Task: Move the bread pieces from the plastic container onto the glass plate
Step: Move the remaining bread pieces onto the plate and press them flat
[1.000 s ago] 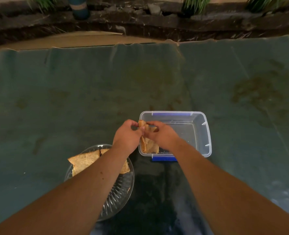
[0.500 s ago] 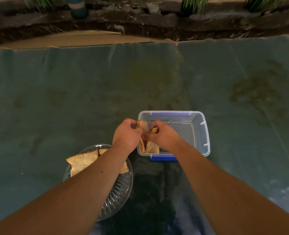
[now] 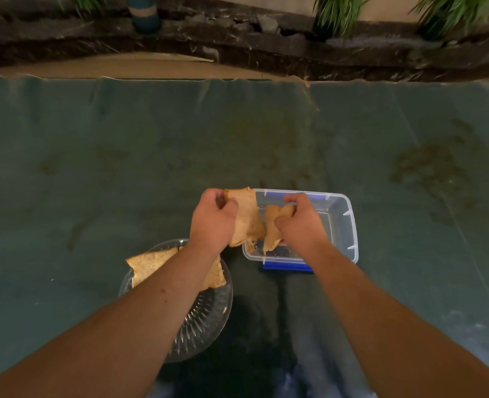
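Bread first: from the head camera I see my left hand [image 3: 213, 218] closed around a broad, tan, flat piece of bread [image 3: 246, 216], pinched at its upper left corner so that it hangs down over the left wall of the clear rectangular plastic container with a blue lid clipped under it [image 3: 349, 225]. My right hand [image 3: 302, 222] is closed on a second, smaller tan bread piece [image 3: 272, 228], fingers curled over its top edge, and this piece hangs inside the container, near its left end. The two pieces sit just beside each other; I cannot tell whether their edges touch. The rest of the container floor that I can see looks bare, apart from a few small crumbs near the front left corner.

Nearer to me and to the left lies the round, ribbed, clear glass plate [image 3: 206, 320]. My left forearm crosses above it. On the plate's far half rest two toasted flat bread pieces [image 3: 148, 262], one sticking out to the left of my forearm, the other showing to its right; the arm hides where they meet.

Plate and container both rest on a dull green, stained cloth covering [image 3: 122, 168], close to each other but apart. Beyond the cloth's far edge I see a strip of brown ground, a dark stone border [image 3: 266, 47] and green grassy plants [image 3: 338, 12].
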Motion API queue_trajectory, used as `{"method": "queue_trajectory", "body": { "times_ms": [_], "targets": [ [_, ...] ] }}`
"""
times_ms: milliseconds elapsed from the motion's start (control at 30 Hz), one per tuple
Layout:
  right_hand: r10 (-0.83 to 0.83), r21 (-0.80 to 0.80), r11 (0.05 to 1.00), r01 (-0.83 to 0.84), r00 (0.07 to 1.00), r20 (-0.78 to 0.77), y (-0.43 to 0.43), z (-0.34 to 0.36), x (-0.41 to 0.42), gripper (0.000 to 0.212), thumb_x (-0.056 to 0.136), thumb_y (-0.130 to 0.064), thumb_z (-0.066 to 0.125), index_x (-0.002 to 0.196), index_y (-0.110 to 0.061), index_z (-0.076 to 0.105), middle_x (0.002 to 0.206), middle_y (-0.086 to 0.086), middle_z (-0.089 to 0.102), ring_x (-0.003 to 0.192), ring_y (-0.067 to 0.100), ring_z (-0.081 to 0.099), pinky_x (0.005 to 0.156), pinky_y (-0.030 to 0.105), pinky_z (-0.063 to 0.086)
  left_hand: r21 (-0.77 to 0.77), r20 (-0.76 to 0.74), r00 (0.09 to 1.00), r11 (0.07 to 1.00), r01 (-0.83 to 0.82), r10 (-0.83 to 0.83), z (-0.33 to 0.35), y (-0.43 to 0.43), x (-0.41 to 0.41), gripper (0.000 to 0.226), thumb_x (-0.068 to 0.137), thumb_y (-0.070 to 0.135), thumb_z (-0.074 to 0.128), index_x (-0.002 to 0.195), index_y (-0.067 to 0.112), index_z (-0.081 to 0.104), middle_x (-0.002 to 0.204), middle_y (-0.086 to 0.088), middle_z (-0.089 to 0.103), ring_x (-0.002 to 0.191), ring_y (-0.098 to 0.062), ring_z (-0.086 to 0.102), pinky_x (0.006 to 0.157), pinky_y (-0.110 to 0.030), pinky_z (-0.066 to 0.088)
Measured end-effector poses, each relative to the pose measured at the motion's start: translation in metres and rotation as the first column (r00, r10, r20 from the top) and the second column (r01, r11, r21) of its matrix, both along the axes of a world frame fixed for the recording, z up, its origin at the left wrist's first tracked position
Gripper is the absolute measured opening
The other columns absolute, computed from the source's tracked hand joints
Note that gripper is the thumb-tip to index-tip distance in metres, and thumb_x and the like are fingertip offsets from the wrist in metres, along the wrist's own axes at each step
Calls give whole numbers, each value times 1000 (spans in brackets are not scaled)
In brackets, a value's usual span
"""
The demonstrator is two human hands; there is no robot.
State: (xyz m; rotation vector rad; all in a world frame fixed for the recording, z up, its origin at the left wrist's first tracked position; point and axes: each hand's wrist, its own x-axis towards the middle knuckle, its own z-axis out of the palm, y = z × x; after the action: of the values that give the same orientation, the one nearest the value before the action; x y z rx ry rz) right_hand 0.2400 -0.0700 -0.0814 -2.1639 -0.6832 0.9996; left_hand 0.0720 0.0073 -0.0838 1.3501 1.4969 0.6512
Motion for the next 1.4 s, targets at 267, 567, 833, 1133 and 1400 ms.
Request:
{"method": "queue_trajectory", "body": {
  "times_ms": [267, 567, 833, 1133, 1400],
  "targets": [
    [110, 121, 987, -103, 992, -54, 5, 55, -52, 46, 87, -5, 65, 113, -41, 56, 95, 1, 68, 78, 20, 71, 55, 42, 66, -51, 143, 984, 994, -98, 104, 39, 1, -91, 7, 97, 28, 66, 103, 29, 64, 93, 6, 72, 69, 0, 64, 65, -28, 53],
    [391, -39, 915, -403, 905, -168, -14, 5, -144, 52, 83, -16, 70, 121, -47, 53, 98, -5, 72, 79, 13, 73, 69, 43, 66, -386, 137, 973, 914, -121, 187, 11, -33, -197, 14, 100, 23, 65, 113, 22, 68, 108, -13, 78, 96, -33, 76, 87, -56, 62],
    [452, -267, 851, -452, 890, -64, -22, -46, -163, 57, 89, -10, 65, 130, -44, 46, 95, -7, 65, 75, 13, 69, 54, 26, 59, -445, -27, 992, 887, -123, 124, -50, -48, -241, 17, 99, 31, 63, 114, 24, 68, 105, -5, 77, 98, -28, 74, 91, -54, 60],
    [495, -244, 853, -460, 863, 102, -36, -53, -167, 41, 94, -10, 60, 126, -34, 53, 97, -4, 66, 74, 11, 67, 57, 24, 57, -272, -370, 923, 962, 1, -106, -57, -48, -250, 47, 87, 28, 75, 129, 28, 56, 95, 15, 67, 83, -11, 65, 68, -36, 51],
    [689, -312, 725, -614, 641, 338, -40, -43, -163, 30, 94, -22, 60, 124, -28, 55, 116, 1, 59, 98, 16, 58, 81, 34, 57, -205, -639, 722, 964, 171, -265, -41, -53, -246, 66, 81, 44, 79, 133, 23, 44, 117, -7, 62, 103, -33, 63, 78, -46, 54]
  ]
}}
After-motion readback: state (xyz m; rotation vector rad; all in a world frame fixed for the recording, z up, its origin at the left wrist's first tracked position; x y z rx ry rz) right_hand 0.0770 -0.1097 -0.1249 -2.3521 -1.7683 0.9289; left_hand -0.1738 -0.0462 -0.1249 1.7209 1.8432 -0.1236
